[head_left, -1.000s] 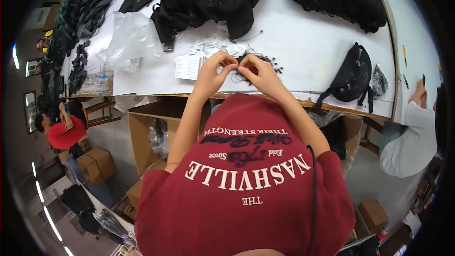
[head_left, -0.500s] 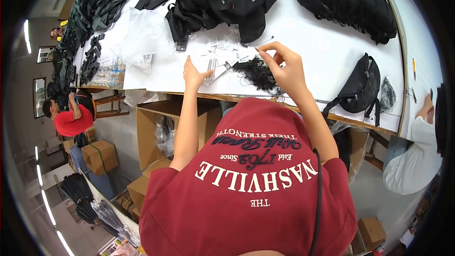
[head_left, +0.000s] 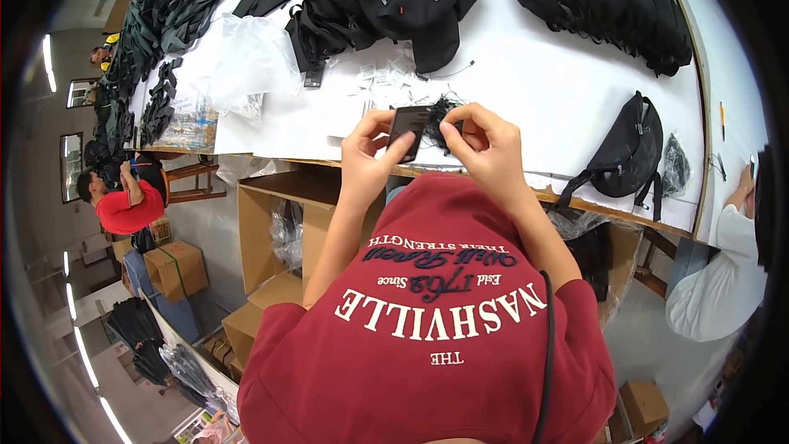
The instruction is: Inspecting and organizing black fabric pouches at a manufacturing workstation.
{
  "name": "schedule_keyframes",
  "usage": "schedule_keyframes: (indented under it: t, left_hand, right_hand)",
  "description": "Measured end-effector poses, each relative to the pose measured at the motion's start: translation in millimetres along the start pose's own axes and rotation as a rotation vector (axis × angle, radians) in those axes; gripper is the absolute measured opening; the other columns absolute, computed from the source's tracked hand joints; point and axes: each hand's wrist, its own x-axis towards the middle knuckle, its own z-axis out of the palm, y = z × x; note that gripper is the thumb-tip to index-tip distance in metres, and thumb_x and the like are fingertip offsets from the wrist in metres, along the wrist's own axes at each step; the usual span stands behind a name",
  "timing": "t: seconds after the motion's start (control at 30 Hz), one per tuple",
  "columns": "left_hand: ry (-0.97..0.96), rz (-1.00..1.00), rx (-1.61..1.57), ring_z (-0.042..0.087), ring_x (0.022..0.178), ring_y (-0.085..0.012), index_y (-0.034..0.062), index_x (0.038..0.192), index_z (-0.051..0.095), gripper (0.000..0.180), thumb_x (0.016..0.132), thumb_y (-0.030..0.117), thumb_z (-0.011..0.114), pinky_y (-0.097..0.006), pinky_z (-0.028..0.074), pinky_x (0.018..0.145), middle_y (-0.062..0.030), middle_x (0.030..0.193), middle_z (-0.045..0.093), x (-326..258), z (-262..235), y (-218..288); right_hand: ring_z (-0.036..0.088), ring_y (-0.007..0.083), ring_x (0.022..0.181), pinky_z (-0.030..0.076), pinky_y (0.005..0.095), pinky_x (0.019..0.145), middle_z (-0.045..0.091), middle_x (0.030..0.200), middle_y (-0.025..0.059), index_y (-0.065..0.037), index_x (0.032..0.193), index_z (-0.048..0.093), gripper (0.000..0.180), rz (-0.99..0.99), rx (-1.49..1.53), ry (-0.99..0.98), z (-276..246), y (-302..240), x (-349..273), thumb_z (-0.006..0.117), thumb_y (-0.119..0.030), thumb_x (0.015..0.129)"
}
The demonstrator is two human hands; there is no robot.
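Note:
A dark, flat rectangular hang tag [head_left: 408, 127] is pinched between thumb and fingers of my left hand [head_left: 368, 152], tilted above the table's near edge. Close to its right, my right hand [head_left: 486, 146] has thumb and forefinger pressed together. Whatever lies between those fingertips is too thin to make out. Behind and between the hands lies a tangle of thin black strings [head_left: 445, 111], partly covered by them. Farther back, small white tags [head_left: 386, 80] are scattered on the white table [head_left: 534, 107].
Black waist bags [head_left: 411, 4] are heaped at the back, with a row of bags [head_left: 600, 12] to their right. One waist bag [head_left: 620, 148] lies near right. Clear plastic [head_left: 251, 57] and black straps [head_left: 177, 16] lie left. A person in white [head_left: 715, 271] sits at right.
My left hand, spread over the white tags before, has come back nearer and now grips a dark hang tag. My right hand has lowered slightly beside it, still pinching.

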Motion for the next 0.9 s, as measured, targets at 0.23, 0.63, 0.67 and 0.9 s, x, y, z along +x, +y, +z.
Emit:
schedule_keyframes:
  t: [0.23, 0.63, 0.67, 0.9]
  left_hand:
    - [-0.056, 0.044, 0.078, 0.059, 0.084, -0.0092, -0.0034, 0.1, 0.06, 0.022, 0.079, -0.005, 0.065, -0.022, 0.048, 0.073, -0.0045, 0.093, 0.06, -11, 14, 12]
    - [-0.297, 0.041, -0.172, 0.061, 0.083, -0.0146, -0.0035, 0.096, 0.064, 0.013, 0.089, 0.003, 0.056, -0.025, 0.049, 0.073, -0.0105, 0.101, 0.064, -7, 3, 13]
    - [-0.387, -0.074, -0.35, 0.06, 0.082, -0.014, -0.0025, 0.098, 0.064, 0.016, 0.093, 0.008, 0.053, -0.025, 0.048, 0.072, -0.0103, 0.103, 0.063, -5, 1, 9]
    - [-0.347, -0.169, -0.157, 0.049, 0.076, -0.002, 0.0018, 0.093, 0.054, 0.011, 0.095, 0.013, 0.052, -0.017, 0.039, 0.066, 0.0024, 0.084, 0.053, 5, 10, -4]
  right_hand:
    - [0.027, 0.0063, 0.047, 0.024, 0.0248, 0.045, 0.033, 0.051, -0.0021, -0.003, 0.081, 0.061, 0.007, 0.038, -0.008, 0.02, -7, -1, -1, 0.065, -0.008, 0.079]
    - [0.036, 0.0034, 0.05, 0.027, 0.0211, 0.046, 0.046, 0.055, -0.0029, -0.003, 0.085, 0.061, 0.008, 0.015, 0.151, -0.065, -17, 6, -7, 0.068, -0.007, 0.081]
    - [0.037, 0.0034, 0.05, 0.028, 0.021, 0.046, 0.047, 0.055, -0.0023, -0.003, 0.085, 0.061, 0.008, 0.023, 0.123, -0.106, -19, 5, -8, 0.068, -0.007, 0.081]
    - [0.036, 0.0046, 0.047, 0.029, 0.0223, 0.046, 0.043, 0.051, -0.0018, -0.005, 0.085, 0.061, 0.008, 0.074, 0.109, -0.246, -13, 10, -1, 0.068, -0.009, 0.081]
